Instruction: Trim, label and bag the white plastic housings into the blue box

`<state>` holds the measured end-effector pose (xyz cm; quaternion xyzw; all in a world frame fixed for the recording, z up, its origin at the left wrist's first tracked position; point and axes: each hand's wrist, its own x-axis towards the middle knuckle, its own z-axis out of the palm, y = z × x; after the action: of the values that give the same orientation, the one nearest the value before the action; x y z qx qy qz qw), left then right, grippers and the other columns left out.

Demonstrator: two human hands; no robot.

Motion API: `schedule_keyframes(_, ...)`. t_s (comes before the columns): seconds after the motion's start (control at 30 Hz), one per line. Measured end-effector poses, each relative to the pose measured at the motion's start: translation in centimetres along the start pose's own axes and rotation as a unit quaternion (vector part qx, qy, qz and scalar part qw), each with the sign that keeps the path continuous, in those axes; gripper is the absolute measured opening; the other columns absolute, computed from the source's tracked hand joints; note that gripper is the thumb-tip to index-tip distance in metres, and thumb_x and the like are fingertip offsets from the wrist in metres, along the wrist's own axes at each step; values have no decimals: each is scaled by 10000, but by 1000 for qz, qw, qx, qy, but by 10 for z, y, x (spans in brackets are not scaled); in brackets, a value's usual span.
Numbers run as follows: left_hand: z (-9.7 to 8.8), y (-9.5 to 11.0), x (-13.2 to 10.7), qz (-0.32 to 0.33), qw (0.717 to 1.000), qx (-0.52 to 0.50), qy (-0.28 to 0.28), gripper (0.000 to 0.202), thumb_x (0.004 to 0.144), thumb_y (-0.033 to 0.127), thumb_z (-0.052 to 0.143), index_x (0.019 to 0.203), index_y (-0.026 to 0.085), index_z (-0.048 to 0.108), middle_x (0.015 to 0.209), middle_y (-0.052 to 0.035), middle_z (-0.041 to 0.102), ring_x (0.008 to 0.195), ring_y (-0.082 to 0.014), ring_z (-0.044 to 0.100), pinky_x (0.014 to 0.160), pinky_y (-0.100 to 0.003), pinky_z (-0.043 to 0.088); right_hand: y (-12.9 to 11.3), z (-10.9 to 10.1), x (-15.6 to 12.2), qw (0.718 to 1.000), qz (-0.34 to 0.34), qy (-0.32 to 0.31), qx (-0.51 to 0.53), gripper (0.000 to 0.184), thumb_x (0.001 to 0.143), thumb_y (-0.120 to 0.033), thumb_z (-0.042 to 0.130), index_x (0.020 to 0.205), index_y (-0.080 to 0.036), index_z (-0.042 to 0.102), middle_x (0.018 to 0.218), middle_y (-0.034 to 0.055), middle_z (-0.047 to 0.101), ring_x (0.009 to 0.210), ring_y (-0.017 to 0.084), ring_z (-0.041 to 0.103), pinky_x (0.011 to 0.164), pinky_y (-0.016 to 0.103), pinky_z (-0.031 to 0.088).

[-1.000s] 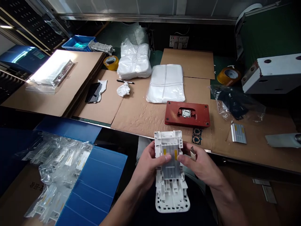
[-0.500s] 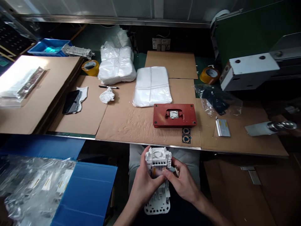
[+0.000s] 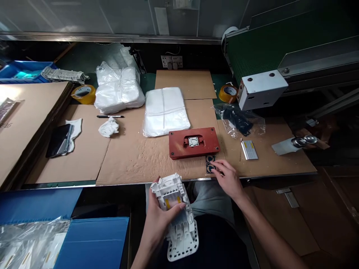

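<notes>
My left hand (image 3: 157, 219) is wrapped round a white moulded plastic part (image 3: 176, 216) with yellow tabs, held over my lap just below the table's front edge. My right hand (image 3: 227, 178) has reached onto the cardboard at the table's front edge. Its fingertips rest at the small dark printed labels (image 3: 209, 164) lying right in front of the red metal jig plate (image 3: 194, 142). The fingers are curled together in a pinch; what they hold, if anything, I cannot make out.
Behind the jig lie two stacks of white plastic bags (image 3: 165, 111), a pen (image 3: 110, 116), crumpled tissue (image 3: 109, 127), a phone (image 3: 59, 139) and two tape rolls (image 3: 83, 93). A silver label pack (image 3: 249, 149) and a bag of dark parts (image 3: 240, 120) are right. Blue bin of bagged parts (image 3: 64, 239) at lower left.
My right hand let go of the white part and moved up right onto the table to the dark labels. My left hand alone keeps the part, tilted left. The view swung right.
</notes>
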<state>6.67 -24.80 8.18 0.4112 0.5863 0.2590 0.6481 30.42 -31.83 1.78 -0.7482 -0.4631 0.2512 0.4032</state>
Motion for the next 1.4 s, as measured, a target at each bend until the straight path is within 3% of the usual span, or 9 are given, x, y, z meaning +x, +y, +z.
schedule_keyframes(0.2, -5, 14, -4, -28, 997, -66, -29, 1005, 660, 372, 869, 1500, 354, 319, 1322, -59, 641, 1155, -257, 647, 992, -365, 489, 37, -8, 19, 994, -57, 18, -92, 232, 846, -246, 681, 1065, -272, 755, 1133, 88, 683, 1095, 306, 618, 921, 465, 545)
schedule_keyframes(0.37, -2, 12, -10, -19, 997, -75, -19, 970, 634, 372, 878, 1471, 269, 397, 1284, -92, 677, 1172, -291, 644, 1020, -396, 475, 31, -6, 27, 982, -100, 116, -112, 192, 892, -205, 605, 1000, -246, 759, 1003, 84, 708, 979, 265, 643, 904, 443, 544)
schedule_keyframes(0.5, -2, 11, -15, -27, 997, -58, -41, 748, 634, 349, 879, 1292, 177, 568, 1128, -124, 743, 1055, -311, 694, 947, -422, 523, 15, -17, 39, 958, -99, 248, -104, 208, 952, -240, 541, 1028, -208, 732, 1080, 124, 672, 1044, 271, 613, 953, 469, 498)
schedule_keyframes(0.57, -4, 12, -16, -19, 998, -41, -45, 636, 642, 343, 875, 1197, 155, 628, 1084, -131, 756, 1024, -315, 701, 916, -417, 536, 5, -23, 41, 953, -92, 271, -97, 227, 971, -268, 524, 1080, -182, 703, 1082, 134, 663, 1038, 270, 614, 931, 459, 497)
schedule_keyframes(0.63, -7, 13, -16, -2, 999, -32, -35, 588, 657, 348, 864, 1170, 153, 652, 1081, -131, 759, 1017, -313, 700, 905, -407, 536, -1, -25, 37, 963, -92, 234, -94, 212, 969, -288, 540, 1059, -185, 702, 1036, 111, 683, 981, 250, 640, 879, 412, 516)
schedule_keyframes(0.73, -10, 12, -16, 15, 999, -32, -16, 577, 653, 345, 865, 1162, 166, 660, 1057, -112, 766, 1008, -301, 700, 886, -380, 538, 2, -20, 26, 984, -100, 103, -108, 140, 924, -284, 612, 971, -229, 732, 953, 49, 716, 884, 218, 678, 799, 341, 540)
schedule_keyframes(0.9, -10, 12, -15, 20, 999, -39, -6, 593, 633, 329, 872, 1165, 191, 650, 1033, -80, 769, 980, -271, 699, 863, -340, 536, 31, -4, 16, 983, -81, 12, -161, 192, 844, -274, 668, 1014, -210, 728, 1009, 92, 681, 945, 285, 652, 842, 417, 535)
schedule_keyframes(1.2, -15, 12, -18, 28, 998, -5, -58, 540, 671, 328, 857, 1143, 188, 635, 1060, -82, 761, 1001, -288, 688, 902, -382, 521, 44, 1, 29, 978, -88, 35, -188, 164, 870, -337, 621, 945, -208, 689, 928, 92, 656, 909, 292, 630, 813, 429, 519)
schedule_keyframes(1.4, -23, 7, -21, 53, 995, -19, -81, 462, 696, 305, 835, 1097, 197, 633, 1016, -56, 737, 946, -252, 666, 836, -333, 507, 23, -9, 27, 966, -126, 184, -131, 171, 897, -369, 627, 909, -213, 697, 945, 98, 664, 891, 282, 639, 846, 445, 502)
